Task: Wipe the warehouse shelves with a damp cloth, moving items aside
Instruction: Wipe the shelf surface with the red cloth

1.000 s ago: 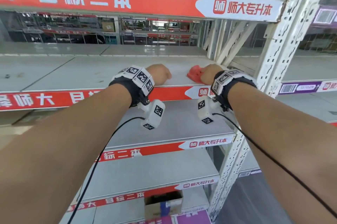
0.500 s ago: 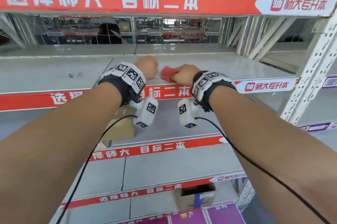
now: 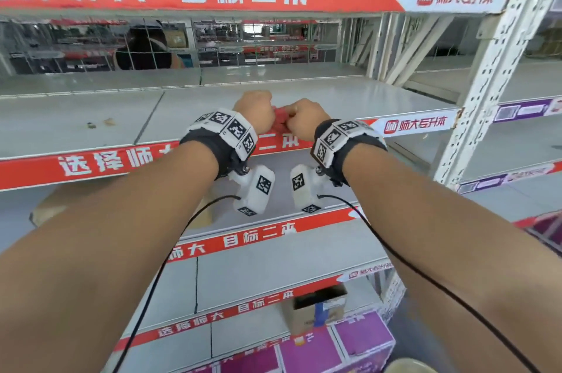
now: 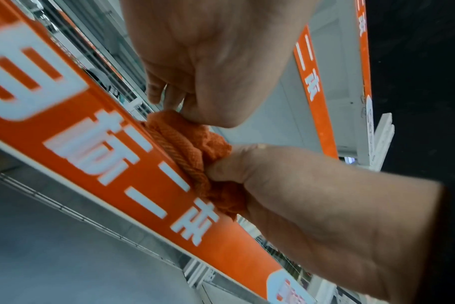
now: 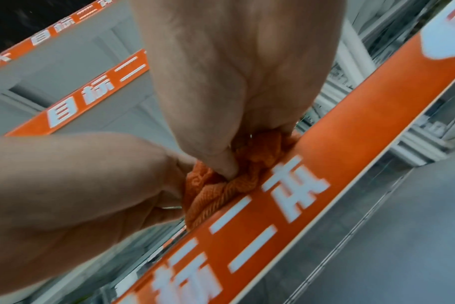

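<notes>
Vs half a second ago: the hands have closed the gap. Then, left hand sat apart from the cloth with only the right hand on it; now both are on it, knuckles nearly meeting. A second ago the pair was further right, next to the upright post; they now sit left of it.

Left hand (image 3: 254,111): fingers curled, pinching one end of the cloth (image 3: 281,120). Left wrist view shows the thumb side (image 4: 216,115) pressed onto the bunched fabric (image 4: 195,156).

Right hand (image 3: 305,117): also curled, gripping the other end. Right wrist view has the thumb (image 5: 221,162) dug into the folds of the cloth (image 5: 221,191), fingers wrapped behind it, not visible.

Cloth: red-orange, ribbed weave, wadded into a lump between the two hands. It sits at the front lip of the shelf (image 3: 349,99), touching the top edge of the red banner strip (image 3: 100,161) with white lettering. Can't tell how much of it rests on the shelf surface versus hanging over the edge.

Further out: a few small bits of debris (image 3: 100,123) on the same shelf, well left of the hands. Perforated white upright post (image 3: 474,105) to the right. Lower shelves carry the same red strips; an open cardboard box (image 3: 316,309) stands near the bottom, purple cartons (image 3: 359,339) just below it.
</notes>
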A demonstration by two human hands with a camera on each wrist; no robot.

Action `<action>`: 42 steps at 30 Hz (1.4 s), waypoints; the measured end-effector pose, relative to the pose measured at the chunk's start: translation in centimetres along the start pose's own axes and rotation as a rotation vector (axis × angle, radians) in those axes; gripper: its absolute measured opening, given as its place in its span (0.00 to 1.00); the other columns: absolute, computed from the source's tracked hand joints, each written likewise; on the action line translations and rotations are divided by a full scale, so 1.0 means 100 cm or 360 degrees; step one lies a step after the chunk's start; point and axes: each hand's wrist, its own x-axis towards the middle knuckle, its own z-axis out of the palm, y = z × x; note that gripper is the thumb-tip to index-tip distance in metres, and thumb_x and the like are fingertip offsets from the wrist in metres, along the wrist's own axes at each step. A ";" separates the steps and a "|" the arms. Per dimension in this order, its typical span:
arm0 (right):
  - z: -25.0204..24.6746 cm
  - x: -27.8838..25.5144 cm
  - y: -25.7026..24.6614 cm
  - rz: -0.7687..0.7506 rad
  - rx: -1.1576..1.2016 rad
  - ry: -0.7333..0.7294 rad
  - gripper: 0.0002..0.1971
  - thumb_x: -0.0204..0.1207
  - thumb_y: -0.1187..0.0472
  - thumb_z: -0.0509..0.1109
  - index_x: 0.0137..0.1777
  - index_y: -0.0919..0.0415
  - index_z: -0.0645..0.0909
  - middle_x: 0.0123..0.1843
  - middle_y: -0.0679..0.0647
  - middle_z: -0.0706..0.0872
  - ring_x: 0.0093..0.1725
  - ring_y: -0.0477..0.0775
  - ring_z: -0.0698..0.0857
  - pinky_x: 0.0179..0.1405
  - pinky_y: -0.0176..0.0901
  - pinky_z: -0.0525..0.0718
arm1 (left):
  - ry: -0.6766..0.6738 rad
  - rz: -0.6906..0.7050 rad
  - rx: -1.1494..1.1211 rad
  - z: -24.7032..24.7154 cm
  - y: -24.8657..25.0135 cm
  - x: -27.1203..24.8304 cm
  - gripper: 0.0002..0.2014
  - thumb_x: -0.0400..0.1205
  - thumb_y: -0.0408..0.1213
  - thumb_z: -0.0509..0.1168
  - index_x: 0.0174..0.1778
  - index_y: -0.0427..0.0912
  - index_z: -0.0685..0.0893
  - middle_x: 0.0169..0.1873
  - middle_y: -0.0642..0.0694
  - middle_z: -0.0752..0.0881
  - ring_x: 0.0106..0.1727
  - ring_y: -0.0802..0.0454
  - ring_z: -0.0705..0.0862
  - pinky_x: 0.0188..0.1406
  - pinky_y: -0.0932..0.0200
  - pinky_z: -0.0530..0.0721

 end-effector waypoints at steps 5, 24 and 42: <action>-0.043 -0.008 0.067 0.0277 -0.0160 0.0134 0.16 0.79 0.67 0.60 0.63 0.62 0.83 0.62 0.62 0.85 0.62 0.62 0.83 0.60 0.44 0.80 | -0.0026 0.0139 0.0069 0.029 0.051 0.003 0.17 0.80 0.24 0.55 0.63 0.30 0.79 0.63 0.33 0.80 0.63 0.36 0.80 0.59 0.48 0.78; -0.075 0.009 0.133 0.0597 -0.0582 0.0143 0.17 0.78 0.61 0.62 0.65 0.64 0.77 0.64 0.61 0.83 0.63 0.63 0.82 0.63 0.51 0.81 | -0.0034 0.0011 0.0315 0.054 0.086 0.020 0.19 0.79 0.26 0.55 0.64 0.37 0.81 0.62 0.37 0.81 0.61 0.36 0.81 0.57 0.49 0.78; 0.018 0.000 -0.022 0.0233 -0.0386 -0.0033 0.20 0.83 0.54 0.52 0.70 0.55 0.76 0.69 0.59 0.80 0.66 0.62 0.79 0.71 0.54 0.75 | -0.0127 -0.0104 0.0412 -0.005 -0.083 -0.042 0.12 0.84 0.34 0.52 0.49 0.33 0.80 0.57 0.33 0.83 0.53 0.36 0.80 0.46 0.51 0.73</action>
